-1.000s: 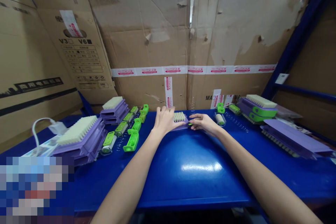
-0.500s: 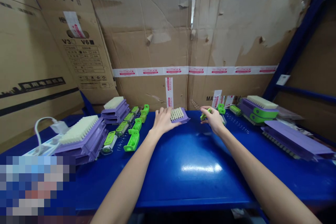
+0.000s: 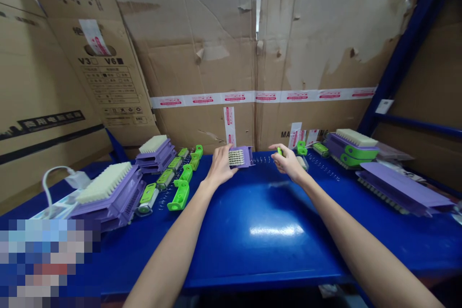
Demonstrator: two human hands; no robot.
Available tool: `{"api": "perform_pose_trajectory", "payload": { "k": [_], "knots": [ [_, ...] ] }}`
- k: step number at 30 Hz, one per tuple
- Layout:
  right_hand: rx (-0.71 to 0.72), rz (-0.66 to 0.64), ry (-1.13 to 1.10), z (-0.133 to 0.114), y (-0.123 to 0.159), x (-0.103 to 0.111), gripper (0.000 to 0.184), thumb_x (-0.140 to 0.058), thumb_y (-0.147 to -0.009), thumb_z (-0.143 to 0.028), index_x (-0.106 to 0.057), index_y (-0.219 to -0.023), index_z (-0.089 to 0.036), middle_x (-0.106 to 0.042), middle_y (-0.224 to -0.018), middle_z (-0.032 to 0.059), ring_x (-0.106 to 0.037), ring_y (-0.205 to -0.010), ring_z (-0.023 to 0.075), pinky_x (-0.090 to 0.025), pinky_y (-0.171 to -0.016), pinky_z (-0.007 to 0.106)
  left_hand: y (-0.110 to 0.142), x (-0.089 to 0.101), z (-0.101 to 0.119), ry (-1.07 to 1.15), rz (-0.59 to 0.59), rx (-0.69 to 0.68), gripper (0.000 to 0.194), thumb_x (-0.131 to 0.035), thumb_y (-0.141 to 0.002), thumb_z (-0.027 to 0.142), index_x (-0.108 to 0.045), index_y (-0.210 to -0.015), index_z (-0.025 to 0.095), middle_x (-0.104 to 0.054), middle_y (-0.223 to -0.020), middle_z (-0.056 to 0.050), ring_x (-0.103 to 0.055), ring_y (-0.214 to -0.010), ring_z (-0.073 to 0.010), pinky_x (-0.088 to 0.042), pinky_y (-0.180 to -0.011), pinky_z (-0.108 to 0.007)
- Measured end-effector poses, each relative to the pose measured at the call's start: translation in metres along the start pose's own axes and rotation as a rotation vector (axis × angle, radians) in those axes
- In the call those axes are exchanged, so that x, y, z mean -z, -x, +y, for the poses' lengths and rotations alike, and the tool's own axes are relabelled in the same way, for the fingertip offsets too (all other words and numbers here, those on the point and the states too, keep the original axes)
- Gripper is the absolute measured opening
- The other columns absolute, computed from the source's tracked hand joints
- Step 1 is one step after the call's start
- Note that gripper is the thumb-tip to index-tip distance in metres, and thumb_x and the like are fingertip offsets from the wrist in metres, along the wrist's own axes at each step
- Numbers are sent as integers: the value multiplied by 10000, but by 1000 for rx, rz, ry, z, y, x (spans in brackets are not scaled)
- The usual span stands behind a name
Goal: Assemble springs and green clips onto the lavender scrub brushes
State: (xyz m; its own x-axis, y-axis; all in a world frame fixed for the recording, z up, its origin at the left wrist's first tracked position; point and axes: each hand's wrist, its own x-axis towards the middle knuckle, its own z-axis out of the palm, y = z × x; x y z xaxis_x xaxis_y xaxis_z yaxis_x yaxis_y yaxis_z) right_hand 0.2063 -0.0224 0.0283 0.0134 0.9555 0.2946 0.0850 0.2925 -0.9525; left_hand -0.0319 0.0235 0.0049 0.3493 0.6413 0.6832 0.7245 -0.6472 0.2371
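Observation:
My left hand [image 3: 219,167] grips a small purple brush head [image 3: 240,157] with pale bristles, tilted up above the blue table [image 3: 267,231] near its far edge. My right hand [image 3: 288,160] is closed on a small green plastic piece [image 3: 279,151], a short way right of the brush head. Thin metal springs [image 3: 262,159] lie on the table between the two hands. Both forearms reach forward over the middle of the table.
Stacks of purple brushes stand at the left [image 3: 108,192] and far left [image 3: 156,151]. Green handles and clips [image 3: 179,187] lie in rows beside them. More purple and green brush parts [image 3: 355,149] and a long purple panel [image 3: 400,187] lie right. Cardboard sheets [image 3: 252,57] wall the back.
My left hand lifted the brush head off the table and tilted it up. My right hand left the brush head, reached right, and closed on a green piece.

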Motion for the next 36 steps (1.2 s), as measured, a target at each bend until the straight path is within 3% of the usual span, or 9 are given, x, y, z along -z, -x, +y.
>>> {"api": "perform_pose_trajectory", "payload": {
  "k": [3,8,13,17,20,23,27,33,36],
  "knots": [
    [61,11,106,5,0,-6,400,-591,-688,-331,-502,-1053,-194,-434,-545,-90,-390,-380,68,-312,-333,187,0,-1,6,-1,-15,-55,738,-689,-654,244,-319,-1290,181,-477,-1228,-111,-417,-1137,-287,-380,-963,-431],
    [143,118,135,11,-3,-13,367,-624,-687,-361,-505,-990,-191,-526,-630,-46,-571,-502,134,-501,-476,274,0,-3,17,-40,-39,-111,710,-683,-647,216,-345,-1271,191,-496,-1219,-102,-443,-1110,-288,-381,-945,-426],
    [156,99,70,15,-5,-16,423,-616,-709,-355,-522,-1082,-180,-624,-740,6,-620,-578,151,-551,-579,310,0,-4,24,-55,-39,-123,729,-680,-647,225,-324,-1283,193,-497,-1224,-104,-451,-1093,-286,-384,-935,-420],
    [159,12,161,28,-9,-19,422,-575,-737,-322,-572,-1127,-160,-669,-1048,88,-651,-903,200,-532,-806,348,0,-5,26,-71,-54,-141,734,-668,-651,227,-313,-1292,180,-499,-1221,-114,-446,-1103,-287,-376,-942,-420],
    [201,45,300,33,-11,-19,402,-563,-741,-299,-614,-1112,-152,-666,-1099,95,-621,-1007,219,-468,-918,376,0,-5,25,-93,-51,-132,718,-655,-666,241,-311,-1292,179,-509,-1208,-113,-445,-1109,-287,-371,-946,-419],
    [186,90,405,31,-11,-16,348,-582,-731,-304,-663,-1026,-137,-702,-963,98,-646,-874,220,-489,-847,375,0,-4,22,-105,-42,-103,722,-649,-665,233,-303,-1296,199,-516,-1193,-104,-456,-1102,-285,-370,-943,-425],
    [102,-10,367,26,-8,-15,333,-595,-729,-356,-675,-947,-118,-687,-748,60,-618,-667,170,-495,-654,293,0,-3,22,-105,-30,-78,733,-657,-654,225,-303,-1295,197,-515,-1188,-110,-454,-1098,-289,-378,-935,-418],
    [63,119,266,30,-11,-16,375,-656,-664,-432,-643,-874,-122,-657,-695,47,-592,-630,155,-469,-571,264,1,-4,26,-90,-57,-106,756,-669,-662,234,-282,-1312,223,-496,-1221,-108,-437,-1122,-291,-370,-939,-440],
    [36,118,206,33,-11,-17,375,-663,-663,-430,-626,-882,-128,-659,-718,54,-594,-630,154,-483,-579,275,2,-5,28,-84,-47,-121,742,-671,-663,222,-298,-1304,205,-491,-1226,-120,-425,-1133,-289,-365,-951,-439]
  ]
}}
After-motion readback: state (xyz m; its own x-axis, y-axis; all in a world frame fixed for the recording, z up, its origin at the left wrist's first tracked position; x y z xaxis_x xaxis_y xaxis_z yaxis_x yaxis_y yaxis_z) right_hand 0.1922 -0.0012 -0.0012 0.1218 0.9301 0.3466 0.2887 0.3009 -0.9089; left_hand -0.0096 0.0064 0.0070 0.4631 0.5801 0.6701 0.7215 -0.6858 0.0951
